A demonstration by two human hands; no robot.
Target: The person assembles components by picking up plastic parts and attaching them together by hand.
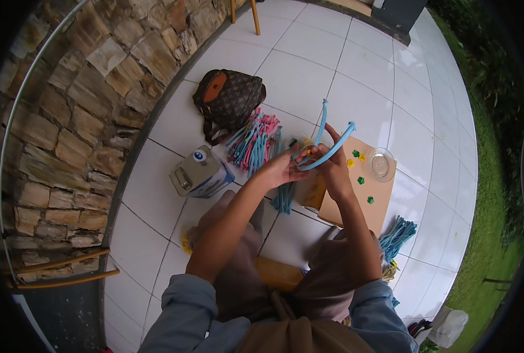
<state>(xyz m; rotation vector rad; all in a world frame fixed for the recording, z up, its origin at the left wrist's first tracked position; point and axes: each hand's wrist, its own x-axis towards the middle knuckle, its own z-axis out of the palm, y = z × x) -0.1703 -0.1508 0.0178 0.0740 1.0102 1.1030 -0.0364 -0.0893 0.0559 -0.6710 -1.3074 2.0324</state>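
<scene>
A light-blue headband (340, 145), bent into a U with a small knob at each tip, is held up in front of me. My right hand (331, 165) is closed around one side of it. From the left, my left hand (282, 167) meets it at the curve, fingers bent in against the band. Between the fingertips shows a small yellow piece (308, 153), too small to make out. Below and right of the hands lies a tan board (356, 203) with green flower-shaped pieces (361, 180), yellow ones (350, 163) and a clear round dish (381, 165).
Left of my hands lie a pile of pink and blue bands (253, 141), a brown patterned backpack (229, 97) and a rectangular can (202, 170). More blue bands (398, 233) rest right of the board. White floor tiles (309, 35) run between a stone wall (91, 106) and grass (494, 223).
</scene>
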